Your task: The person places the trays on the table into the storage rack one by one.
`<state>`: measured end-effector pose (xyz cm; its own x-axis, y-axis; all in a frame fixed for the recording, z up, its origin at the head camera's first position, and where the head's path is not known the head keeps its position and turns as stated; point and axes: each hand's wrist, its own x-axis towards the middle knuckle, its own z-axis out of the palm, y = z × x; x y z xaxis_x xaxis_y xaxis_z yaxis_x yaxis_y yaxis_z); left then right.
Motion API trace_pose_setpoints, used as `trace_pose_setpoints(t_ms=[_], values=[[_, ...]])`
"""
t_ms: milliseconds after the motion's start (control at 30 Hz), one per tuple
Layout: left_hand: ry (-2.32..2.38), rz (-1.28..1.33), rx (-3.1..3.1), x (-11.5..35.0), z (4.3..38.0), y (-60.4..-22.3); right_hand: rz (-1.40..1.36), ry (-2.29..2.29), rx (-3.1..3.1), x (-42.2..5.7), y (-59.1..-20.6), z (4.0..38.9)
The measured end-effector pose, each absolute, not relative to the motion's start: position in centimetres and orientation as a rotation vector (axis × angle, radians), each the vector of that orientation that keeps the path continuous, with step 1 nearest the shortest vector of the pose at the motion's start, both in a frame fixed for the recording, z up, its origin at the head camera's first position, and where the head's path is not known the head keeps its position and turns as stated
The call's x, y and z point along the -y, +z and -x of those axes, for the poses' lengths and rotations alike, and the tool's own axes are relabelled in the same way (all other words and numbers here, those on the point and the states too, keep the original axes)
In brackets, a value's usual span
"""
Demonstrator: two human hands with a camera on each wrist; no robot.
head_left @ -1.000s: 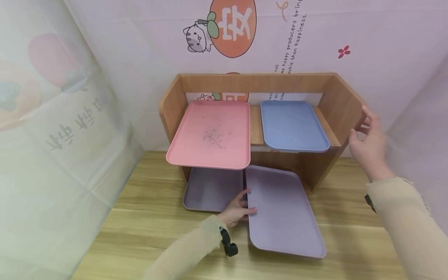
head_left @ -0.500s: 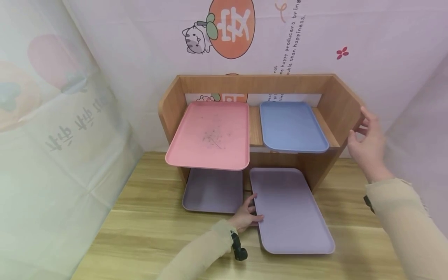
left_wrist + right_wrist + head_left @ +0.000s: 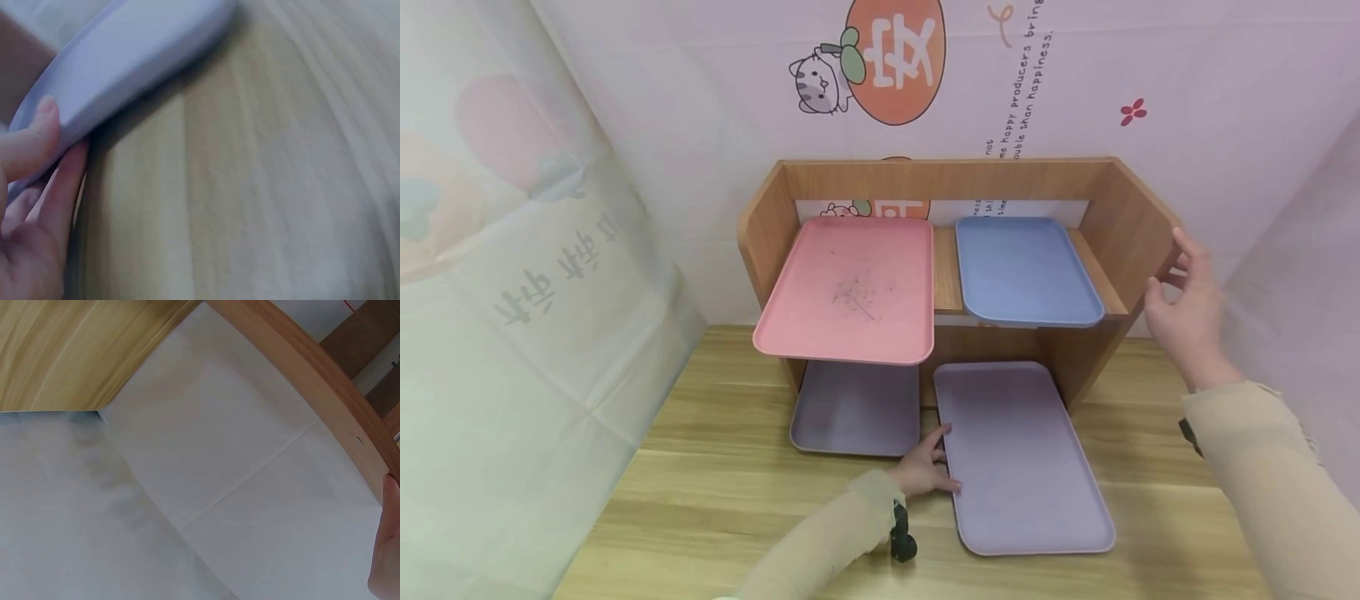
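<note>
My left hand (image 3: 921, 468) pinches the left edge of a light purple tray (image 3: 1026, 467) at the right of the lower level. In the left wrist view, the thumb (image 3: 44, 122) lies over the tray's rim and the fingers reach beneath it. The tray's far end sits inside the wooden shelf (image 3: 958, 287), and its near end juts out over the table. With thumb and fingers, my right hand (image 3: 1193, 312) grips the front edge of the shelf's right side panel (image 3: 1131, 225). Most of this hand is cut off in the right wrist view.
A second purple tray (image 3: 857, 412) lies at the lower left of the shelf. Above it, a pink tray (image 3: 857, 292) overhangs the upper board, beside a blue tray (image 3: 1026, 271). Printed cloth (image 3: 1037, 75) hangs behind the wood-grain table (image 3: 715, 467).
The held purple tray has swung straighter and shifted right, its far end lining up with the shelf. My left hand moved right along with it. The right hand has kept its hold.
</note>
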<state>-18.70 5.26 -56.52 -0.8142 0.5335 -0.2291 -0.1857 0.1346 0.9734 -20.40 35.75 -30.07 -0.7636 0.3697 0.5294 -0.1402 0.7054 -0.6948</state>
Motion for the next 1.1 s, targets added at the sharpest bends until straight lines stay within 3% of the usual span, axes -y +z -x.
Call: trace_pose_setpoints(t_ms=[333,633,900,1100], values=[[1.747,-0.323,-2.08,-5.1,17.6,-56.9,0.166,0.972,2.249,-35.8,-30.2,20.2],[1.644,-0.45,-2.064,-3.5,16.5,-54.9,0.164,0.958,2.267,-35.8,-30.0,20.3],[0.95,-1.175,-2.535,-3.3,15.9,-54.3,0.175,0.969,2.27,-35.9,-29.9,20.4],[0.256,-1.449,-2.554,-4.4,14.7,-54.2,0.197,0.972,2.282,-35.8,-29.9,20.3]])
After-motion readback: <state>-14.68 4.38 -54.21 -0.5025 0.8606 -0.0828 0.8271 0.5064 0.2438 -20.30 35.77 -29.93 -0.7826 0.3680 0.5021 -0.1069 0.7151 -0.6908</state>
